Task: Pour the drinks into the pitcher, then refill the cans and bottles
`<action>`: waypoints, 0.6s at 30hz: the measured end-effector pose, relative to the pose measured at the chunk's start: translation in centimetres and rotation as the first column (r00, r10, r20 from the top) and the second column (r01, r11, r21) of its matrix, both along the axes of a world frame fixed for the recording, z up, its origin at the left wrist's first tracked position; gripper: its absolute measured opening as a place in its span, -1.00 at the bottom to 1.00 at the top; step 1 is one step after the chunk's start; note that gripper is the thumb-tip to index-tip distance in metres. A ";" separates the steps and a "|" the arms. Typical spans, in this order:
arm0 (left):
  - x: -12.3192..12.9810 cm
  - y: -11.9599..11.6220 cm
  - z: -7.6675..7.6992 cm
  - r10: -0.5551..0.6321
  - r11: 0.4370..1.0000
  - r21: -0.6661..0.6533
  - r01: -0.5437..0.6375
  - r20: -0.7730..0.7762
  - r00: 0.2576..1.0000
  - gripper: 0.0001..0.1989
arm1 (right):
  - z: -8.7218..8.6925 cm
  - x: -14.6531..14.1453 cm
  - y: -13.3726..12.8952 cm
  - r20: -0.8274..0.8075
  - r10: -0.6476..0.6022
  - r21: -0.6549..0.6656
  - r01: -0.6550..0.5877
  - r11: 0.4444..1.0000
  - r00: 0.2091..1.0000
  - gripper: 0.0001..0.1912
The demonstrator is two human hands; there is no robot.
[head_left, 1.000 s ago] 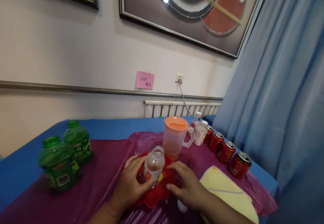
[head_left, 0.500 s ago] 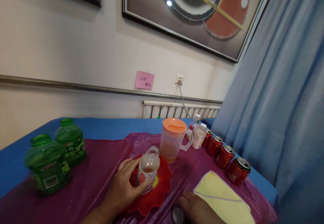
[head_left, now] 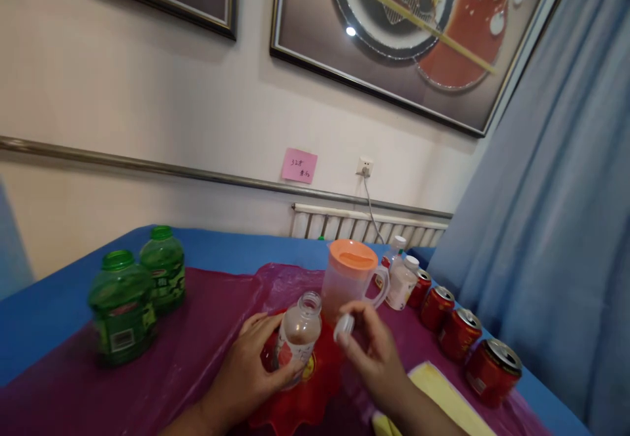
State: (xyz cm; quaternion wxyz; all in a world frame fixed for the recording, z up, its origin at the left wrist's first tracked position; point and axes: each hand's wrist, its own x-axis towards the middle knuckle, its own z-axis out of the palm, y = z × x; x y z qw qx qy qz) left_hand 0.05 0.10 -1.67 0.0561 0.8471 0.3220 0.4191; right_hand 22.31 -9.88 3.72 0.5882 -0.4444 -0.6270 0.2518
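Observation:
My left hand is wrapped round a clear bottle with a printed label and an uncapped mouth. The bottle stands over a red scalloped plate; whether its base rests there is hidden. To its right, my right hand pinches a white bottle cap between thumb and fingers, level with the bottle's shoulder and apart from it. Just behind the two hands is a translucent pitcher with an orange lid and some amber liquid inside.
Two green bottles stand uncapped at the left. On the right are several red cans in a row and two white-capped bottles. A folded yellow cloth lies under my right forearm on the purple sheet.
My right hand has picked the white cap up from the purple sheet and lifted it toward the bottle. My left hand keeps its hold. The camera view has shifted left.

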 end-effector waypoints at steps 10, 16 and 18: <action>0.1 -1.5 1.0 -0.014 0.999 0.032 0.014 -0.024 1.000 -0.40 | -3.5 -1.0 5.0 -0.670 -0.061 -0.077 0.012 0.997 0.739 -0.60; 0.4 -2.1 1.7 -0.064 0.997 0.035 0.065 -0.040 0.997 -0.40 | -4.7 -1.0 4.6 -0.650 -0.055 -0.109 -0.022 0.994 0.758 -0.62; 0.4 -2.1 1.7 -0.077 0.997 0.022 0.079 -0.071 0.994 -0.40 | -4.7 -1.2 4.4 -0.655 -0.033 -0.100 -0.044 0.994 0.755 -0.60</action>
